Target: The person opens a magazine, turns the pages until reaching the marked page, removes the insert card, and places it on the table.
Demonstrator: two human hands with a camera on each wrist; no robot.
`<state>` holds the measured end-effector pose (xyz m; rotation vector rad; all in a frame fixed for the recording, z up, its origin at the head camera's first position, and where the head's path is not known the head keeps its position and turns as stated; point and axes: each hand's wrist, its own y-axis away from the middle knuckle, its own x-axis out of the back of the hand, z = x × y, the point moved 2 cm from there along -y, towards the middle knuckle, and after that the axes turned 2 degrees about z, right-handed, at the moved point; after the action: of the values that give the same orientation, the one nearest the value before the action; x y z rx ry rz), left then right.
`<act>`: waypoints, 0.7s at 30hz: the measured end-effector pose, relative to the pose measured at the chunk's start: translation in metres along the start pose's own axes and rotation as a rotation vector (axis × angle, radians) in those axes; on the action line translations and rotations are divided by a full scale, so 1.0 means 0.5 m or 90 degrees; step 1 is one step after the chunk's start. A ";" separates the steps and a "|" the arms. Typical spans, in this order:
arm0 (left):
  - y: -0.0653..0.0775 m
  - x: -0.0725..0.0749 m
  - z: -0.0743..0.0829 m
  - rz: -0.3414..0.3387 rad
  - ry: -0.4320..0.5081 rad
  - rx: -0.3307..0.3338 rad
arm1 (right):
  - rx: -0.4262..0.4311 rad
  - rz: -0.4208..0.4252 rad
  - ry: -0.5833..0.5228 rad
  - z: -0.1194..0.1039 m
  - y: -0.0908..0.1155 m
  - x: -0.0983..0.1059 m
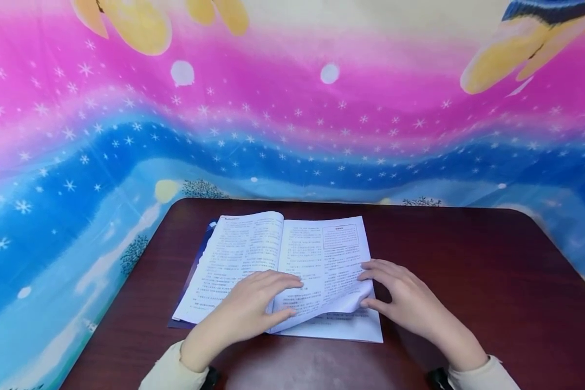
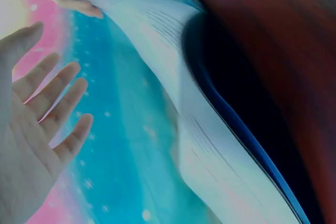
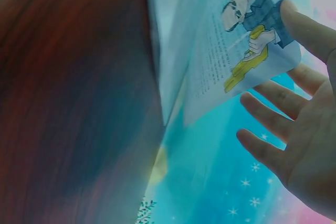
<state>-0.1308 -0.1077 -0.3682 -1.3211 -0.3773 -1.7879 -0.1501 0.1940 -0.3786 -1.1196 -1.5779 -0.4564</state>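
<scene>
A magazine (image 1: 246, 249) lies spread out on the dark table, with printed text on both sides of its fold. My right hand (image 1: 411, 298) pinches the right-hand page (image 1: 317, 271) by its outer edge between thumb and fingers. That page's lower part is lifted and bent off the sheets beneath. In the right wrist view its underside shows a drawing (image 3: 247, 51) of a figure with something yellow. Over the lower middle of the magazine hovers my left hand (image 1: 248, 303), holding nothing. Its fingers look spread and loosely straight in the left wrist view.
The reddish-brown table (image 1: 468, 254) has rounded far corners. A colourful cloth (image 1: 292, 119) with snowflakes hangs behind and beside it. The magazine's dark blue cover (image 1: 200, 254) sticks out along its left edge.
</scene>
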 end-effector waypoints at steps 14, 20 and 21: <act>-0.075 -0.035 0.058 -0.012 0.062 -0.070 | 0.007 0.034 -0.016 -0.022 -0.029 0.021; -0.069 -0.047 0.063 0.001 0.074 -0.071 | 0.000 0.025 -0.008 -0.036 -0.034 0.027; -0.069 -0.048 0.063 0.010 0.074 -0.076 | 0.004 0.028 -0.004 -0.037 -0.035 0.028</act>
<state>-0.1360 -0.0554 -0.3691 -1.2905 -0.1982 -1.8879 -0.1540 0.1771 -0.3549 -1.1499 -1.5555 -0.4187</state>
